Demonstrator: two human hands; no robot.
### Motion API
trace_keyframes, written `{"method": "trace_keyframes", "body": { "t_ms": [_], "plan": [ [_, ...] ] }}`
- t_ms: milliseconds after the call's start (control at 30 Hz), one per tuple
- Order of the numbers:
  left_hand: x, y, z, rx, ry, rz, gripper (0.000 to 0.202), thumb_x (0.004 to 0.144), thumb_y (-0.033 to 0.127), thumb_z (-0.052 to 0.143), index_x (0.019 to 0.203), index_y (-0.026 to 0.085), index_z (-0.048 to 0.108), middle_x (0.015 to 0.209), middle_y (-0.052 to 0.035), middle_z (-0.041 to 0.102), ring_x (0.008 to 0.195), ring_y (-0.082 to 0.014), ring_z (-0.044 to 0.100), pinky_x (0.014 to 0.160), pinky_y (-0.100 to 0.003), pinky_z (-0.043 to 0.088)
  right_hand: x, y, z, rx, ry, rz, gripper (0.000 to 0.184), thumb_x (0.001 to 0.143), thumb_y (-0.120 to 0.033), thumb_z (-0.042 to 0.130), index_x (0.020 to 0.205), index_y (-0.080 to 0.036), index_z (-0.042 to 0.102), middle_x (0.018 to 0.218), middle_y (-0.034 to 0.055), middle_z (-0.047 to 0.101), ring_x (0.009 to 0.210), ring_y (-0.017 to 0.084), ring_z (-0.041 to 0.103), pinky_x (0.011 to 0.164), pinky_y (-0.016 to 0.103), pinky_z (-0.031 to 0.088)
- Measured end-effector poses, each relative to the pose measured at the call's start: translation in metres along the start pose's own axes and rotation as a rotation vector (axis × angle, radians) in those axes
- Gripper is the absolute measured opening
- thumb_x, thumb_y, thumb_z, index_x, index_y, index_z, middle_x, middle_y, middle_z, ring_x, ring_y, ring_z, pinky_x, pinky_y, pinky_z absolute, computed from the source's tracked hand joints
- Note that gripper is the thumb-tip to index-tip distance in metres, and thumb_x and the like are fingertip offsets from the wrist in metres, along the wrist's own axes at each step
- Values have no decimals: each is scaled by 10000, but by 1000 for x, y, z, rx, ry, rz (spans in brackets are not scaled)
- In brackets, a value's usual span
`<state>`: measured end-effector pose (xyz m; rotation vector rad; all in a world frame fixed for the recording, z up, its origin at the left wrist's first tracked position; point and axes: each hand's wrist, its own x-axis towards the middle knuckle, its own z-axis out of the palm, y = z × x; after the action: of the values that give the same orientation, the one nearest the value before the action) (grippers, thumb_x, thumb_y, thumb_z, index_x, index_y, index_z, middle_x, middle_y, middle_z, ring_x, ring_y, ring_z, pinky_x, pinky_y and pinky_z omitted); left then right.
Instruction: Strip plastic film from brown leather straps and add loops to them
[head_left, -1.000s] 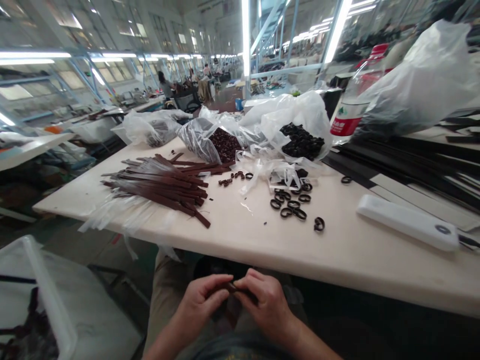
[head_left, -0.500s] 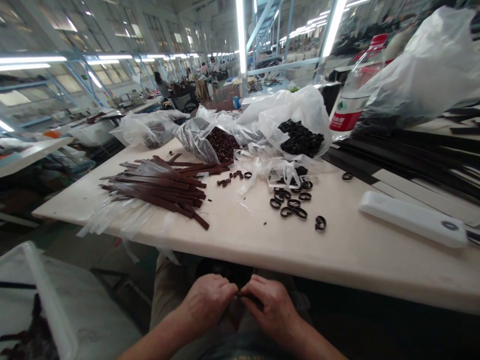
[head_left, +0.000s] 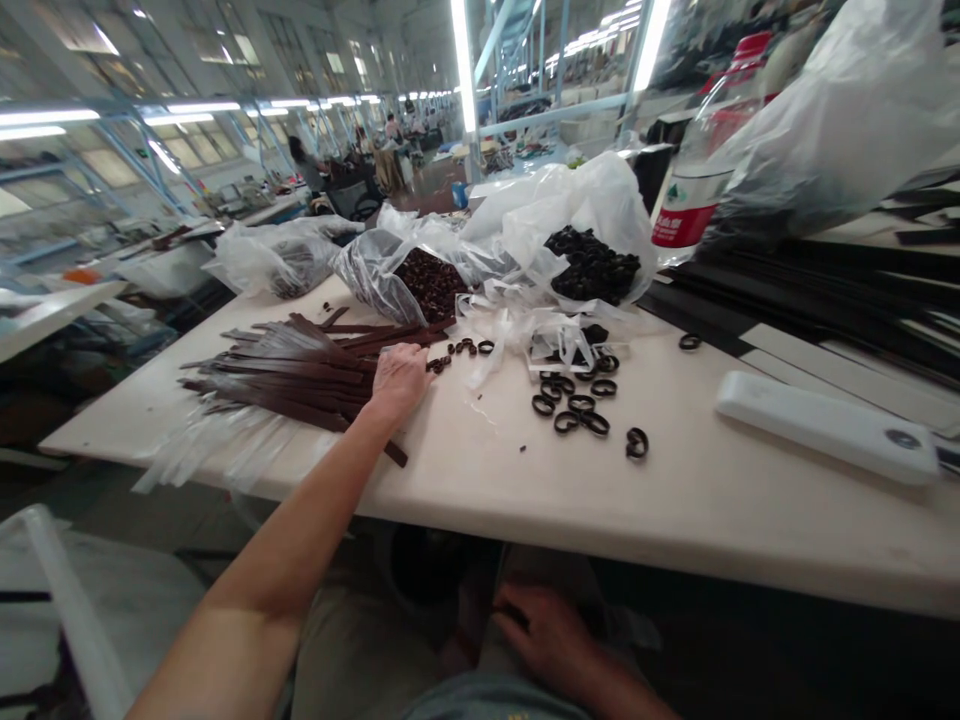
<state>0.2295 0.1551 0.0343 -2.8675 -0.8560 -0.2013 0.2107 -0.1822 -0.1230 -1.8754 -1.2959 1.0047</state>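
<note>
My left hand (head_left: 405, 378) reaches over the table, at the right ends of a pile of dark brown flat strips (head_left: 292, 365). Small brown loops (head_left: 441, 364) lie right at its fingers; the fingertips are bent down and hidden, so whether they grip anything does not show. Down in the shadow over my lap is my right hand (head_left: 547, 635), its fingers curled together. What it holds, if anything, is too dark to make out. Black loops (head_left: 581, 404) lie scattered on the table to the right of my left hand.
Clear plastic bags hold brown loops (head_left: 429, 284) and black loops (head_left: 592, 265) behind. A bottle (head_left: 686, 205), long black strips (head_left: 810, 290) and a white device (head_left: 825, 425) stand or lie at right. A white-rimmed bin (head_left: 71, 600) is at lower left. The table edge (head_left: 570, 525) crosses before me.
My left hand has left my right hand and moved up and forward onto the table, beside the brown strips and small loops. My right hand stays low over my lap, slightly lower and farther right.
</note>
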Motion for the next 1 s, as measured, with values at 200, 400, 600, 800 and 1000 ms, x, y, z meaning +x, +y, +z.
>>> {"method": "trace_keyframes", "body": {
  "t_ms": [200, 400, 600, 800, 1000],
  "plan": [
    [21, -3, 24, 0, -112, -40, 240, 889, 247, 552, 966, 137, 751, 993, -177, 740, 989, -311, 665, 881, -410, 476, 0, -1, -8, 35, -6, 28, 142, 855, -211, 572, 854, -200, 714, 883, 26, 725, 821, 174, 652, 730, 236, 425],
    [10, -6, 19, -101, -9, -75, 399, 876, 214, 598, 1268, 147, 633, 1114, -139, 737, 1016, -254, 684, 905, -338, 498, -1, -7, -14, 110, 20, -15, 128, 845, -191, 579, 838, -196, 707, 848, 16, 727, 801, 169, 659, 712, 232, 436],
    [-62, 0, 8, -677, 245, 43, 566, 824, 214, 688, 1365, 211, 522, 966, -25, 763, 784, -149, 704, 850, -297, 537, -18, -35, -47, 181, 116, -162, 119, 819, -138, 583, 791, -186, 689, 773, 14, 695, 733, 158, 646, 667, 235, 457],
    [-162, 30, -4, -813, 181, 71, 589, 832, 306, 698, 1381, 212, 506, 964, -33, 766, 776, -146, 709, 829, -290, 561, -21, -79, -90, 178, 352, -286, 79, 857, -209, 619, 828, -198, 692, 697, -6, 649, 601, 123, 568, 582, 233, 430],
    [-203, 52, -17, -807, 127, 158, 620, 865, 316, 674, 1437, 236, 448, 998, -29, 776, 861, -168, 733, 879, -298, 563, 0, -97, -93, 64, 448, -349, 87, 877, -228, 628, 812, -198, 678, 684, -19, 638, 604, 117, 559, 593, 241, 411]
  ]
}}
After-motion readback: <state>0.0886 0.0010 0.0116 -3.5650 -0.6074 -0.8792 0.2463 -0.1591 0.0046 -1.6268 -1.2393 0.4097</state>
